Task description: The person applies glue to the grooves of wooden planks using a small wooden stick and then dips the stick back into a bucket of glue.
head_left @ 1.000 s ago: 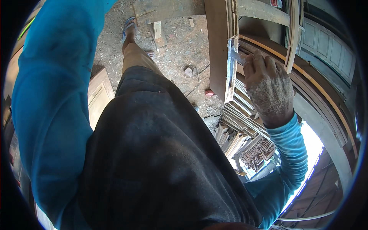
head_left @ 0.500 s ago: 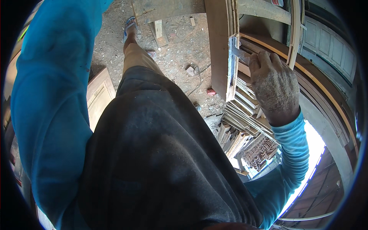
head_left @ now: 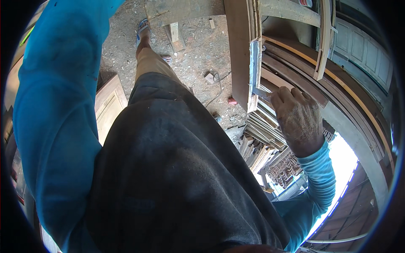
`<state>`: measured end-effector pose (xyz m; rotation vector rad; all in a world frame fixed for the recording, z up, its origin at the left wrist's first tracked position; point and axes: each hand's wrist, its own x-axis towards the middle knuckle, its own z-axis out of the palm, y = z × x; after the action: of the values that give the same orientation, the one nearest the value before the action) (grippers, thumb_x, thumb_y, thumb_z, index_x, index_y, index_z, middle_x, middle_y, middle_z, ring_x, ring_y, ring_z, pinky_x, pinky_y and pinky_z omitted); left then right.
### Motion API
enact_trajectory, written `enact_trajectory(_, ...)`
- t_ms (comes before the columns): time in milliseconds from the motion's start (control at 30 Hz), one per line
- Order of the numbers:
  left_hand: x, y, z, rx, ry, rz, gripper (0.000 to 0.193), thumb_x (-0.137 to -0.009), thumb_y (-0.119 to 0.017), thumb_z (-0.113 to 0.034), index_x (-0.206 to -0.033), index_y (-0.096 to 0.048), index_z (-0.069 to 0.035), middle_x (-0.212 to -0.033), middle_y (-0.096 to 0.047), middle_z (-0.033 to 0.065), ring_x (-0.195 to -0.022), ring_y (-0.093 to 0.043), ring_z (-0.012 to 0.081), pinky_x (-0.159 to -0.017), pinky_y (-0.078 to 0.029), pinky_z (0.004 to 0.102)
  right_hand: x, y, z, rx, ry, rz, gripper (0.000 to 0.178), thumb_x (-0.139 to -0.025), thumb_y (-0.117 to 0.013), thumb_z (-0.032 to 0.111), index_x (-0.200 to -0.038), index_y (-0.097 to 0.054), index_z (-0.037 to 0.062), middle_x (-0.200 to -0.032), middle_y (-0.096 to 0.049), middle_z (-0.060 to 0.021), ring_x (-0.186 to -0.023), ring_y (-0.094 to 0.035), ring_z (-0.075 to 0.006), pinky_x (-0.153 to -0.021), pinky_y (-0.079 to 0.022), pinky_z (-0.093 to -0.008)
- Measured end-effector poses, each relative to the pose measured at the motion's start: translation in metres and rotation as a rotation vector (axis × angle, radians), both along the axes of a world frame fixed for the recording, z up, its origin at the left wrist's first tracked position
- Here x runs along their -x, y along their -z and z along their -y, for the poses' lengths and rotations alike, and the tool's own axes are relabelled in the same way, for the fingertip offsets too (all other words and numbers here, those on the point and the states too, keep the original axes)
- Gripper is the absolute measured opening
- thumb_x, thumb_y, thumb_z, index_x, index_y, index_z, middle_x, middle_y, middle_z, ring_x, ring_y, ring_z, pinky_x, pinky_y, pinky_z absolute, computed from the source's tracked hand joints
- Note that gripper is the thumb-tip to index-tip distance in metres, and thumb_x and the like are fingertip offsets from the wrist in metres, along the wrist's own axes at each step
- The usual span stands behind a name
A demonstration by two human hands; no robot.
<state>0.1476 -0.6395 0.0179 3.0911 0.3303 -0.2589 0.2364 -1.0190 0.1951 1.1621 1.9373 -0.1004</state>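
Dusty and bent round a handle, my right hand (head_left: 296, 116) holds a putty knife (head_left: 262, 93). The handle is hidden inside my fingers. Its flat blade meets the upright edge of a brown wooden panel (head_left: 238, 50), near the lower end of a whitish-blue strip of filler (head_left: 254, 63) smeared along that edge. My left arm, in a blue sleeve (head_left: 59, 118), reaches up past the top left of the picture, and its hand is out of sight.
Stacked boards (head_left: 265, 130) lie below the panel's end. Long planks (head_left: 295, 63) lean at the right. A paneled wooden piece (head_left: 110, 105) stands by my left side. On the gritty floor (head_left: 198, 50) are a cable (head_left: 220, 86) and wood scraps (head_left: 175, 36).
My right hand has drawn the putty knife down along the panel's edge, toward its lower end. The left arm has hardly moved.
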Motion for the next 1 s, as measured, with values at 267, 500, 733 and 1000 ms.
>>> enact_trajectory(267, 0.015, 0.003, 0.001, -0.036, -0.048, -0.02, 0.067, -0.06, -0.099, -0.059, -0.105, -0.068, -0.019, -0.105, -0.072, 0.0052, -0.111, -0.065, 0.0325, -0.1, -0.041, 0.0511, -0.035, 0.011, 0.013, -0.338, 0.396, -0.477, 0.031, -0.098, -0.072, 0.004, -0.129, -0.065, 0.0029, -0.11, -0.074, -0.0173, -0.084, -0.077, -0.0319, -0.071, -0.062, -0.0421)
enact_trajectory(500, 0.026, 0.025, -0.004, -0.1, 0.026, 0.148, 0.058, -0.063, -0.097, -0.051, -0.103, -0.067, -0.022, -0.1, -0.069, 0.0039, -0.106, -0.063, 0.0308, -0.1, -0.04, 0.0485, 0.032, 0.107, 0.097, -0.708, 0.981, -0.948, 0.039, -0.099, -0.071, 0.008, -0.134, -0.058, -0.0023, -0.091, -0.067, -0.0195, -0.074, -0.071, -0.031, -0.068, -0.058, -0.0413)
enact_trajectory(733, 0.053, 0.029, -0.008, -0.028, 0.118, 0.434, 0.045, -0.07, -0.089, -0.045, -0.098, -0.065, -0.019, -0.098, -0.065, 0.006, -0.103, -0.062, 0.0317, -0.099, -0.04, 0.0491, 0.084, 0.134, 0.079, -0.898, 1.245, -0.949, 0.046, -0.098, -0.073, 0.011, -0.138, -0.056, -0.0035, -0.103, -0.066, -0.0248, -0.082, -0.071, -0.0389, -0.069, -0.059, -0.0476)
enact_trajectory(1000, 0.042, 0.015, 0.005, 0.053, 0.098, 0.39, 0.04, -0.078, -0.087, -0.044, -0.094, -0.064, -0.015, -0.097, -0.064, 0.0087, -0.104, -0.062, 0.0331, -0.102, -0.039, 0.0508, 0.113, 0.112, 0.039, -0.952, 1.421, -0.777, 0.045, -0.096, -0.075, 0.015, -0.136, -0.061, 0.0018, -0.112, -0.069, -0.0205, -0.089, -0.073, -0.0427, -0.074, -0.06, -0.0492)
